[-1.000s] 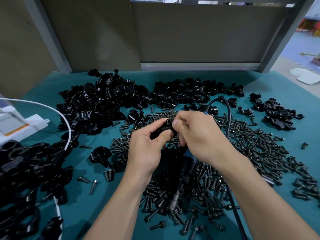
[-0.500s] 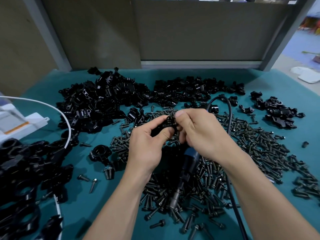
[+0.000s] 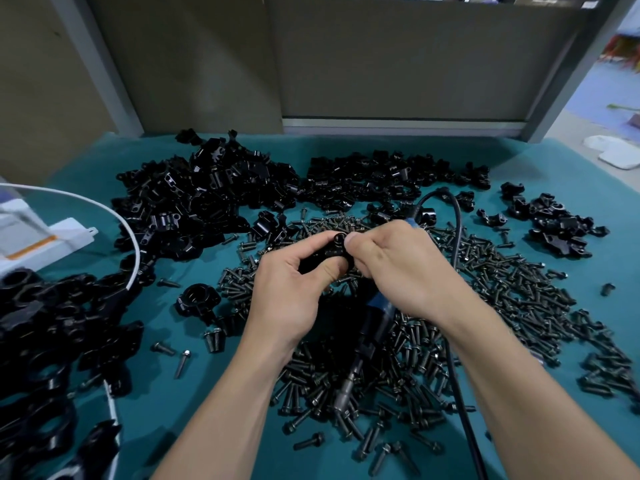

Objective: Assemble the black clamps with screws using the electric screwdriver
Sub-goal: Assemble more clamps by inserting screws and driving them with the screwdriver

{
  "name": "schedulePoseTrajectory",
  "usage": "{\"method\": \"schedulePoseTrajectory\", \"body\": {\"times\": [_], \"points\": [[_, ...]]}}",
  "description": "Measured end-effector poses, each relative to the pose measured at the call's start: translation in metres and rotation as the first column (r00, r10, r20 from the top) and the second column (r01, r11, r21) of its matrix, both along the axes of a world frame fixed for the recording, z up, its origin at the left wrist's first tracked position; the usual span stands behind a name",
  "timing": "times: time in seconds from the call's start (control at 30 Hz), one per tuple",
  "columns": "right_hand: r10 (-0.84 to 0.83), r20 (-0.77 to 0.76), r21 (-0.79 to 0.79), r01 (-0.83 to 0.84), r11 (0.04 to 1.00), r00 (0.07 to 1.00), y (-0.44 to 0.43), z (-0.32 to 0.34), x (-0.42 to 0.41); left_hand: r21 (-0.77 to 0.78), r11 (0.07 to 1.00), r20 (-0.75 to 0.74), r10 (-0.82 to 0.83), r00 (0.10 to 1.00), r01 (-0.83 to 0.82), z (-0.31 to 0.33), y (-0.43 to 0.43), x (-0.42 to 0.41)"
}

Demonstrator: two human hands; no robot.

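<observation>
Here, left hand and right hand fingers pinch one black clamp.

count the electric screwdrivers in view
1: the electric screwdriver runs beneath the right hand over the screw pile, bit toward the viewer. The clamp heaps could hide another.

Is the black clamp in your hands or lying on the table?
In the hands. The left hand grips the black clamp above the loose screws, and the right hand pinches its top end.
</observation>
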State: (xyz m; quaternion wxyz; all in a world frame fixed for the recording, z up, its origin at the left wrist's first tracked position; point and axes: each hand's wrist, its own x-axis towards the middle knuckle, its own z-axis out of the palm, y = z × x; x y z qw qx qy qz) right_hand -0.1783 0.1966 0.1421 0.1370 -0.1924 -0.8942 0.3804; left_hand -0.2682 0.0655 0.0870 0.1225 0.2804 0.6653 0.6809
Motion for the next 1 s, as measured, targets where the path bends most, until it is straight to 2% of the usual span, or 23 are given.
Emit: {"method": "schedulePoseTrajectory", "body": {"times": [0.1, 0.23, 0.4, 0.5, 0.8, 1.0], "points": [[0.052, 0.005, -0.125, -0.051, 0.991, 0.999, 0.003, 0.002, 0.007, 0.000, 1.000, -0.007, 0.008, 1.000, -0.008, 0.004, 0.000, -0.001], [0.071, -0.010, 0.001, -0.071, 0.997, 0.997, 0.003, -0.001, 0.004, -0.008, 1.000, -0.044, -0.016, 0.999, 0.016, 0.001, 0.001, 0.001], [0.035, -0.006, -0.079, -0.036, 0.996, 0.999, 0.007, -0.005, 0.007, 0.026, 1.000, -0.050, -0.015, 0.999, 0.016, 0.000, 0.004, 0.003], [0.052, -0.045, -0.091, -0.056, 0.994, 0.998, 0.008, -0.003, 0.014, 0.038, 0.999, 0.001, 0.013, 1.000, -0.014, -0.001, 0.007, 0.001], [0.024, -0.130, -0.008, -0.025, 1.000, 0.991, -0.001, -0.009, 0.007, 0.081, 0.997, 0.032, -0.017, 0.999, 0.014, -0.001, 0.005, -0.002], [-0.031, -0.082, 0.006, 0.032, 0.999, 0.996, -0.002, -0.008, 0.003, 0.082, 0.996, 0.025, -0.047, 0.999, 0.045, 0.000, 0.003, 0.001]]}}
